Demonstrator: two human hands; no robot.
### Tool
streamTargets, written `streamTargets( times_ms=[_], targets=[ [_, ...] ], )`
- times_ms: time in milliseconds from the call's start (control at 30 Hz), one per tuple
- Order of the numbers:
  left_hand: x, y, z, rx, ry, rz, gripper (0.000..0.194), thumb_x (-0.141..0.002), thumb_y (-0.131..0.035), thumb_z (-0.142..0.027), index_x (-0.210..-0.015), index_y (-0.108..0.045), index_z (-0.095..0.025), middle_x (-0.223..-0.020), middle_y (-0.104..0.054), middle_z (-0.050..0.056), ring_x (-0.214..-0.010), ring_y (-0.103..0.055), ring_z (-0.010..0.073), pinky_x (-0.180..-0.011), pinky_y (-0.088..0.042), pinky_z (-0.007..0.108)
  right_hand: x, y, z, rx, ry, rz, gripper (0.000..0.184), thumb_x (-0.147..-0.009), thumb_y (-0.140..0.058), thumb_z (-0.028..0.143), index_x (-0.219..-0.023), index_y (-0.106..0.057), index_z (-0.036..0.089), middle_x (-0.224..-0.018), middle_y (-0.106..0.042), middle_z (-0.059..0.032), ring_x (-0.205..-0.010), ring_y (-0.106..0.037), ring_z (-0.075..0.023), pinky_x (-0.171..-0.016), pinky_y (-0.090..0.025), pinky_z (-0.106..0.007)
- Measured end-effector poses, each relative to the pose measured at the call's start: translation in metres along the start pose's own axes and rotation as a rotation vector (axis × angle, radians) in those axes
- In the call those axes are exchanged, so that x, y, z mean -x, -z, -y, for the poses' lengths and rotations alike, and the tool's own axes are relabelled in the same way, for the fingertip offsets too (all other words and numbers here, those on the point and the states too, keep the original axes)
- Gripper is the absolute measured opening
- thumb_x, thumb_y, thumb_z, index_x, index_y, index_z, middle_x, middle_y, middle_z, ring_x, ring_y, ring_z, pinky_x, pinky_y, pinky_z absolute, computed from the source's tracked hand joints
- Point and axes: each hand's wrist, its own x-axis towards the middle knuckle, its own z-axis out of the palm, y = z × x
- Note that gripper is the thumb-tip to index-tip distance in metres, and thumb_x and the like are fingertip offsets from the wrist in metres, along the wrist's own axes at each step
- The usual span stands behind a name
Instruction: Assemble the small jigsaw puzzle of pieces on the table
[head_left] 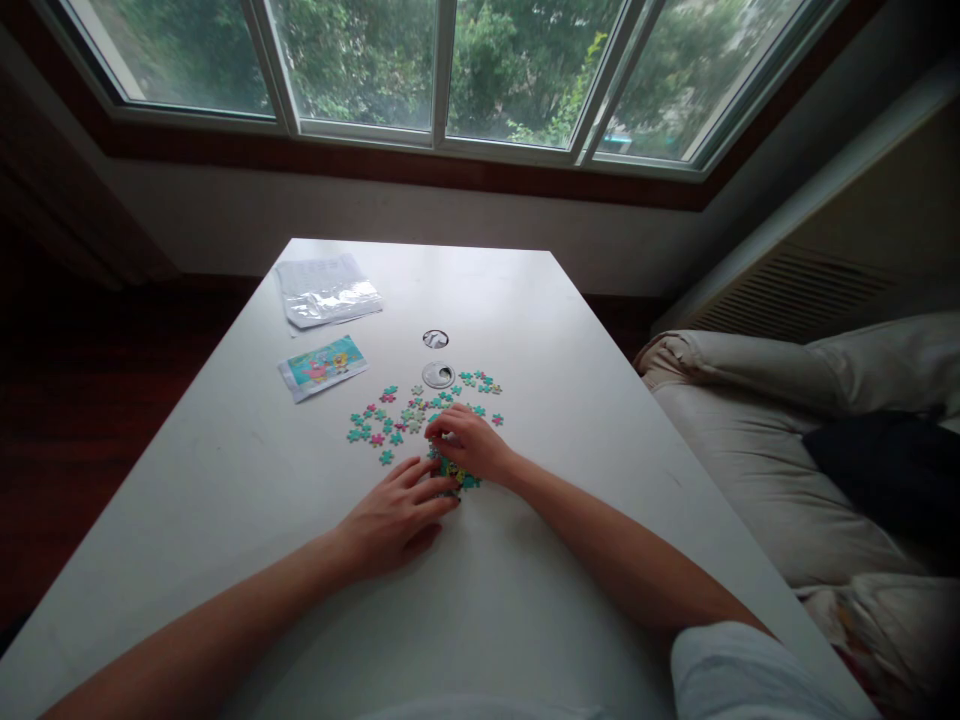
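Head view, looking down past our two bare forearms, gives us a white tabletop [247, 520] with small puzzle pieces [376, 439] scattered loosely around its middle, most of them teal, some pink and some pale. Just in front of us, partly covered by both hands, lies a denser cluster [454, 470] of pieces with yellow and dark patches among the teal; we cannot tell how many of these are joined. Our left hand [401, 505] is open, palm down, its fingers slightly spread and reaching over the left and near edge of that cluster. Our right hand [465, 440] stands over the cluster's far side with its fingers bent and curled towards the left; whether it grips a piece we cannot tell, since the fingertips are too small to read. Beyond the loose pieces we see a round, pale silvery disc [439, 375], and a little farther off a smaller dark-rimmed disc [435, 339]. To their left lies a card [326, 365] printed with cartoon figures on teal, tilted, and behind it a clear plastic bag [330, 290] lies flat near the far left corner. Past the tabletop we have a wide window [367, 70] ahead and a pale sofa [720, 440] on the right.
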Motion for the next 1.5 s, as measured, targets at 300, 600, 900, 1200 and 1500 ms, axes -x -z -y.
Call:
streamTargets(
  times_ms=[300,600,900,1200,1500],
  targets=[
    [0.000,0.001,0.000,-0.002,0.014,0.038,0.037,-0.095,-0.054,-0.025,-0.131,-0.059,-0.026,-0.146,-0.057,0.004,-0.142,-0.041,0.0301,-0.121,-0.029,0.053,-0.001,-0.002,-0.002,0.086,0.004,0.008,0.012,-0.089,-0.064,0.015,-0.098,-0.068,0.023,-0.096,-0.065,-0.0042,-0.099,-0.053,-0.0211,-0.093,-0.043,-0.034],
    [0.001,-0.002,0.001,0.000,0.010,0.034,0.038,-0.094,-0.055,-0.024,-0.132,-0.059,-0.026,-0.147,-0.055,0.004,-0.142,-0.040,0.0300,-0.122,-0.029,0.053,0.000,0.000,-0.001,0.192,-0.014,0.030,0.006,-0.092,-0.066,0.023,-0.097,-0.069,0.023,-0.103,-0.061,-0.0060,-0.101,-0.050,-0.0222,-0.096,-0.040,-0.036],
    [0.000,-0.001,0.000,-0.013,0.004,0.030,0.037,-0.095,-0.054,-0.024,-0.132,-0.059,-0.026,-0.148,-0.056,0.003,-0.141,-0.041,0.0307,-0.121,-0.030,0.053,0.000,0.000,-0.001,0.212,-0.015,0.007,0.002,-0.091,-0.067,0.021,-0.091,-0.069,0.023,-0.099,-0.061,-0.0050,-0.097,-0.050,-0.0216,-0.091,-0.040,-0.035],
    [-0.001,-0.002,0.001,-0.030,-0.012,0.013,0.037,-0.095,-0.054,-0.024,-0.132,-0.058,-0.026,-0.147,-0.056,0.004,-0.141,-0.043,0.0307,-0.119,-0.033,0.052,-0.002,-0.006,-0.006,0.255,-0.093,-0.074,0.005,-0.091,-0.068,0.023,-0.087,-0.065,0.022,-0.090,-0.061,-0.0035,-0.094,-0.050,-0.0211,-0.088,-0.039,-0.034],
    [-0.001,-0.003,0.003,-0.026,-0.021,0.004,0.039,-0.095,-0.055,-0.023,-0.134,-0.057,-0.026,-0.147,-0.056,0.004,-0.141,-0.043,0.0304,-0.120,-0.033,0.052,-0.001,-0.003,-0.013,0.230,-0.080,-0.091,0.009,-0.093,-0.067,0.029,-0.087,-0.065,0.022,-0.086,-0.061,-0.0024,-0.090,-0.052,-0.0194,-0.086,-0.039,-0.033]
  ],
)
